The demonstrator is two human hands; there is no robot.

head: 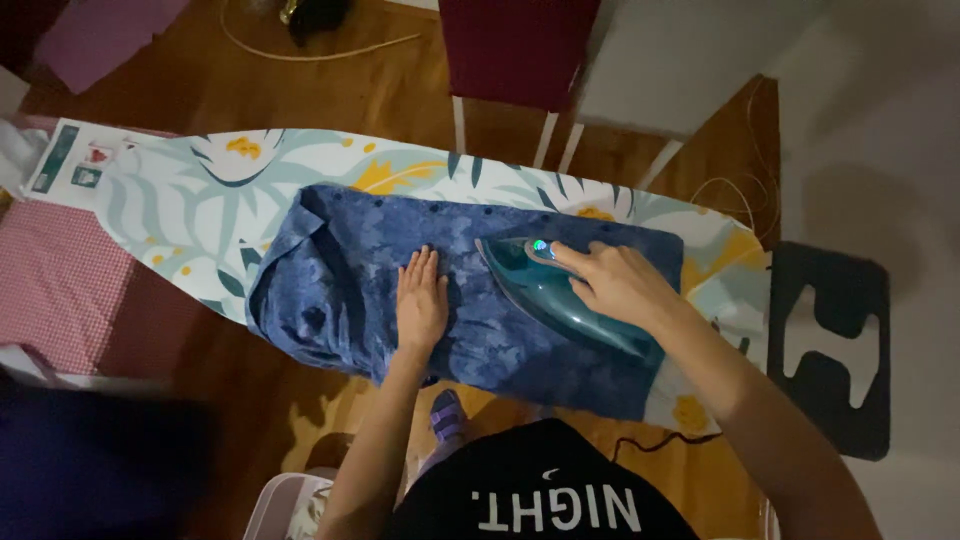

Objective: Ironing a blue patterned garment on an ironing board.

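A blue patterned shirt lies spread on an ironing board with a leafy floral cover. My left hand rests flat on the shirt, fingers together, pressing the cloth down near its middle. My right hand grips the handle of a teal steam iron, which sits sole-down on the shirt just right of my left hand, its tip pointing left. A small light glows on the iron's handle.
The board's dark metal iron rest juts out at the right end. A dark red chair stands behind the board on the wooden floor. A pink checked cloth lies at left. A pale basket sits by my legs.
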